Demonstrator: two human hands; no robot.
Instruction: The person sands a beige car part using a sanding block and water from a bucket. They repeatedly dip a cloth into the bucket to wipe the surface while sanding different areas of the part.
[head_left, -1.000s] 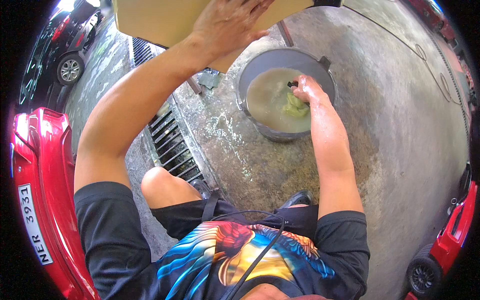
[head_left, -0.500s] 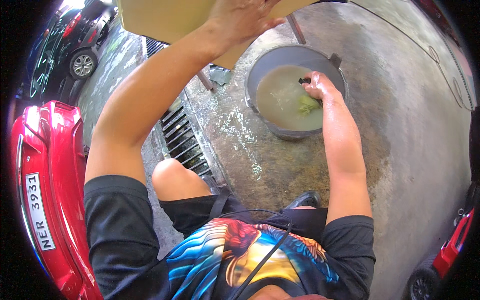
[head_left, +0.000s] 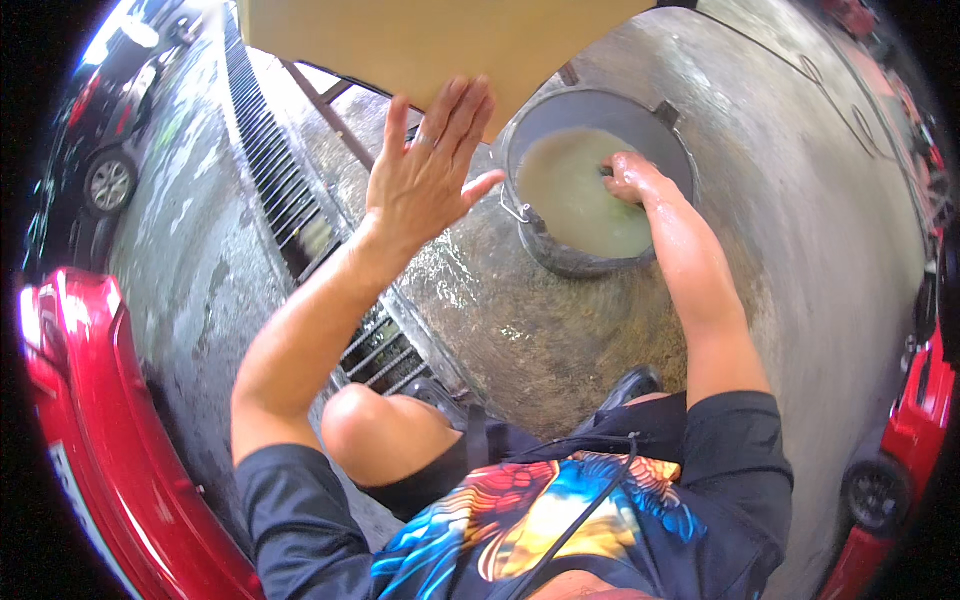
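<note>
My left hand is raised with its fingers spread and holds nothing. Its fingertips overlap the lower edge of a large tan panel; I cannot tell whether they touch it. My right hand is closed over the cloudy water in a grey bucket. Between its fingers shows the dark end of a brush. The brush's yellow-green bristles are under the murky water, with only a faint green tint beside my hand.
A metal drain grate runs along the wet concrete floor on the left. A red car stands close on the left, with a dark car behind it. A red toy-like vehicle sits at the right edge. A hose lies at the upper right.
My left hand has come down and nearer from the tan panel's face to its lower edge. The brush has gone deeper into the water in my right hand. The view has shifted.
</note>
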